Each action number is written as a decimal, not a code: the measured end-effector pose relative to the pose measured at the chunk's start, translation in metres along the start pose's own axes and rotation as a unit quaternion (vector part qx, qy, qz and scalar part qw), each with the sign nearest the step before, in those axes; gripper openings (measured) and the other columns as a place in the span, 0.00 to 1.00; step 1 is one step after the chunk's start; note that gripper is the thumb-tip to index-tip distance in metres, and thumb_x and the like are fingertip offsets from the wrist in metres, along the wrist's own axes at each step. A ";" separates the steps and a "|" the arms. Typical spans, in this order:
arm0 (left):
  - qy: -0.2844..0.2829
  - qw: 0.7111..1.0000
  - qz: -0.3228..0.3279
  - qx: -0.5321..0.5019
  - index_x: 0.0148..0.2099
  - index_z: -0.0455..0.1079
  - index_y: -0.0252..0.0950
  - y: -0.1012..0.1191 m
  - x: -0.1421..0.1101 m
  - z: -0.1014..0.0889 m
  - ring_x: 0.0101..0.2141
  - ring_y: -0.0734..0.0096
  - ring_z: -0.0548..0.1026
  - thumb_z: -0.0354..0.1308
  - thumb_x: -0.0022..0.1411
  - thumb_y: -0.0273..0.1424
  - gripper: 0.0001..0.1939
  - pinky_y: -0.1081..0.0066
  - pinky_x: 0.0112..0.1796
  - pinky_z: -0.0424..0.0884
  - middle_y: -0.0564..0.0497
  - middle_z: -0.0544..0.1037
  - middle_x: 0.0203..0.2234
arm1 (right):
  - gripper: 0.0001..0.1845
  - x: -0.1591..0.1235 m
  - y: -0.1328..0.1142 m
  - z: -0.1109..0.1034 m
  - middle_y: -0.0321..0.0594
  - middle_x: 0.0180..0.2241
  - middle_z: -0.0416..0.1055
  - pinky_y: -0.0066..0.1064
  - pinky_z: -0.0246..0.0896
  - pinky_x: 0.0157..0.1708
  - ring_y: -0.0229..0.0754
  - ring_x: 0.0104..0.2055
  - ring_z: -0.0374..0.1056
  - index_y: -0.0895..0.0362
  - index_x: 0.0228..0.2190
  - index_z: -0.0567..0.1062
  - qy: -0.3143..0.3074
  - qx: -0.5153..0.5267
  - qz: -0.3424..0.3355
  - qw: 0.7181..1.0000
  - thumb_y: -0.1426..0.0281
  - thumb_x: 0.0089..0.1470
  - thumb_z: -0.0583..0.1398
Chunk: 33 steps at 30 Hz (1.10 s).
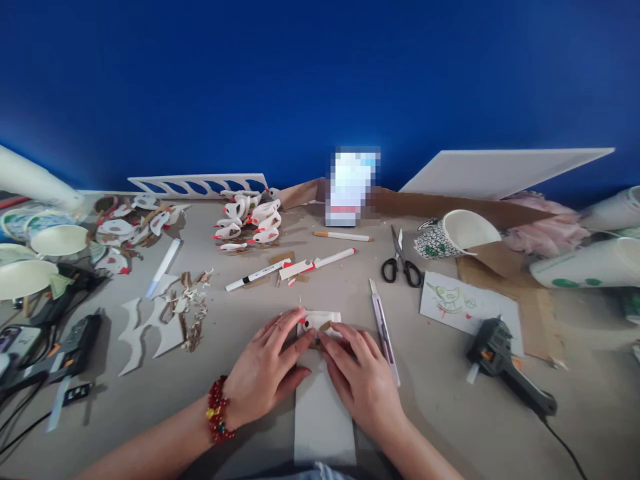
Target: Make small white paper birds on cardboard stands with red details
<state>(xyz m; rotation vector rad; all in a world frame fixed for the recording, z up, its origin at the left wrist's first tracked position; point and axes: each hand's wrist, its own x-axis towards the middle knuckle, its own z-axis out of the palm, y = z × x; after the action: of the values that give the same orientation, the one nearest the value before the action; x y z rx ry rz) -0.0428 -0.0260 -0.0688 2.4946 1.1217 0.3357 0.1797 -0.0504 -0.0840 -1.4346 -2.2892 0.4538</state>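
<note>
Close in front of me, a small white bird cutout [313, 321] with a black eye and red beak tip lies over the top end of a long white foam strip [324, 423]. The fingers of my left hand [267, 367], with a red bead bracelet at the wrist, hold the bird's head side. My right hand [363, 377] grips its other side, near a brown patch. Fingertips cover much of the cutout's lower edge. To the right of that hand lies a utility knife [383, 332].
Ahead lie markers [257, 275], black-handled scissors [399, 259] and finished birds [250, 220]. Foam offcuts [160, 323] and bark scraps are left. A glue gun [505, 367], bird sketch [463, 303] and paper cup [467, 232] sit right. A blurred screen [350, 190] stands against the blue wall.
</note>
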 end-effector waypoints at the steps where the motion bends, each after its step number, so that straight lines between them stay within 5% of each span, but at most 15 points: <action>1: -0.002 1.000 0.000 0.002 0.66 0.57 0.38 0.000 0.000 0.000 0.62 0.51 0.58 0.52 0.67 0.35 0.27 0.53 0.57 0.65 0.39 0.54 0.65 | 0.21 0.000 0.000 0.000 0.48 0.53 0.66 0.43 0.68 0.45 0.49 0.45 0.64 0.54 0.53 0.72 0.000 0.001 0.000 1.000 0.74 0.59 0.54; 33: 0.005 1.000 0.015 -0.014 0.65 0.58 0.37 -0.003 0.000 0.000 0.63 0.53 0.56 0.53 0.67 0.34 0.26 0.53 0.58 0.63 0.39 0.56 0.64 | 0.17 0.004 -0.002 -0.004 0.49 0.55 0.65 0.44 0.67 0.45 0.49 0.45 0.65 0.55 0.50 0.74 0.008 0.013 0.003 1.000 0.73 0.59 0.56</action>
<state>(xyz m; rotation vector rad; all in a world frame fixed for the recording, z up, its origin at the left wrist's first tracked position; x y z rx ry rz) -0.0447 -0.0248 -0.0704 2.4908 1.0772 0.3709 0.1780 -0.0475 -0.0790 -1.4275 -2.2587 0.4694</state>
